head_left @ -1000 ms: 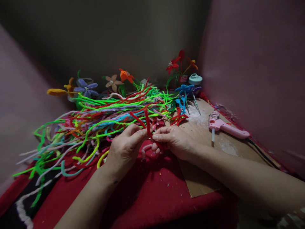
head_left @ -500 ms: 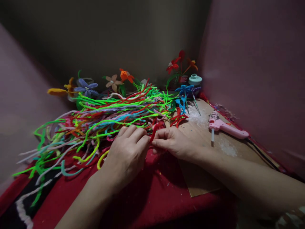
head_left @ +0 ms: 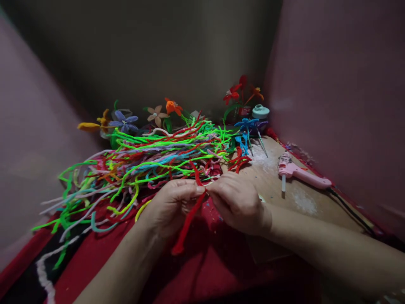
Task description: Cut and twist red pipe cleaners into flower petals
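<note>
A fuzzy red pipe cleaner piece (head_left: 190,218) slants between my hands, one end hanging toward me over the red cloth and the other pointing up and away. My left hand (head_left: 173,204) pinches it near the middle between thumb and forefinger. From the right, my right hand (head_left: 238,202) is closed at the same spot, its fingertips meeting the red piece beside my left thumb. A small pale bit shows at the pinch, too small to make out. Just beyond my hands lies a large heap of colourful pipe cleaners (head_left: 152,156).
A pink glue gun (head_left: 300,174) with a black cord lies on a brown board (head_left: 268,169) at the right. Blue flowers (head_left: 247,125) and red pieces (head_left: 239,162) are on its left side. Finished flowers (head_left: 124,121) and a light blue bottle (head_left: 260,111) stand behind.
The red piece now hangs in full view between my hands. My left hand has turned so its thumb shows, and my right hand has rolled over, knuckles up. The view has shifted slightly.
</note>
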The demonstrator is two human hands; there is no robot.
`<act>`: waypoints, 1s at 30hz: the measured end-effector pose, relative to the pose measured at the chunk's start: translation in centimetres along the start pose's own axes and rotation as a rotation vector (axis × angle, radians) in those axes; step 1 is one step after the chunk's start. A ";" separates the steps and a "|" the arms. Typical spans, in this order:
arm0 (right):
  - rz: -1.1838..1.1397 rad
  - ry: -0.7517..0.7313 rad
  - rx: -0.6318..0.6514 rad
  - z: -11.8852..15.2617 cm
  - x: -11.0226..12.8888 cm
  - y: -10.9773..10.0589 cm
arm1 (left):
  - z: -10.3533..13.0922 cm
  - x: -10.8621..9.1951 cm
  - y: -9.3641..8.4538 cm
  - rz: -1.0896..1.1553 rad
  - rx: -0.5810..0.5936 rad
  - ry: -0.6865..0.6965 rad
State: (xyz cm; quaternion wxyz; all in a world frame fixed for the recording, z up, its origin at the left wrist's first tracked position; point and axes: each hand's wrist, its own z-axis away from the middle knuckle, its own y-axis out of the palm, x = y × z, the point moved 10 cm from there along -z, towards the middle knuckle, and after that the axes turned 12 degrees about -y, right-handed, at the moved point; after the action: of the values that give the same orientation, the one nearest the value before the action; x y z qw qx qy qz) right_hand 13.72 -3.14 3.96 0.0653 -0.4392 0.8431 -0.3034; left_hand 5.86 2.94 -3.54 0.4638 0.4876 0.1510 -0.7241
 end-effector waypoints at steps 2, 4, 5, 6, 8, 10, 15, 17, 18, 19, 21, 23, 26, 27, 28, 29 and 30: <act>-0.235 0.277 -0.078 0.5 -2.6 0.0 | 1.2 -2.4 -1.2 -0.174 -0.190 0.209; -0.513 0.536 -0.120 1.5 -4.6 1.0 | 3.4 -5.1 -1.8 -0.375 -0.393 0.494; -0.641 0.626 -0.130 1.9 -5.0 1.6 | 4.7 -6.2 -1.6 -0.486 -0.464 0.634; -0.751 0.687 -0.138 2.1 -5.2 2.2 | 5.7 -6.9 -0.9 -0.607 -0.504 0.759; -0.899 0.745 -0.151 2.3 -5.2 2.9 | 6.7 -7.3 0.8 -0.853 -0.511 0.935; -0.956 0.741 -0.149 2.2 -5.0 3.2 | 7.0 -7.1 2.2 -1.032 -0.488 1.029; -0.789 0.607 -0.091 1.7 -4.2 2.6 | 6.0 -6.4 2.9 -1.040 -0.436 0.968; -0.575 0.463 -0.075 1.2 -3.6 1.5 | 4.1 -5.6 1.7 -0.862 -0.375 0.732; -0.448 0.364 -0.076 0.9 -3.0 0.9 | 3.0 -4.7 1.0 -0.746 -0.317 0.585; -0.331 0.265 -0.081 0.6 -2.3 0.3 | 2.0 -3.7 0.6 -0.632 -0.248 0.447; -0.184 0.117 -0.091 0.3 -1.1 -0.3 | 0.8 -2.0 0.4 -0.473 -0.138 0.260; -0.189 0.100 -0.086 0.3 -1.0 -0.1 | 0.6 -1.7 0.0 -0.434 -0.127 0.211; -0.448 0.335 -0.072 0.7 -3.0 1.2 | 1.1 -2.4 -0.5 -0.479 -0.185 0.240; -0.577 0.460 -0.065 1.2 -3.8 2.0 | 1.3 -2.7 -0.5 -0.495 -0.201 0.256; -0.707 0.589 -0.051 1.8 -4.4 2.9 | 1.5 -3.1 -0.5 -0.512 -0.217 0.279; -0.823 0.710 -0.037 2.4 -4.8 3.8 | 1.8 -3.4 -0.5 -0.533 -0.238 0.306; -0.913 0.810 -0.025 2.9 -5.0 4.5 | 2.1 -3.8 -0.5 -0.560 -0.265 0.339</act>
State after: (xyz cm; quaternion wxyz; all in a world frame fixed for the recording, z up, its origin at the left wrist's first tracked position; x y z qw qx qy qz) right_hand 14.70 1.40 -1.77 -0.4022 -0.6068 0.5310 -0.4337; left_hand 4.63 3.83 0.55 0.2747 0.4761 0.4464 -0.7062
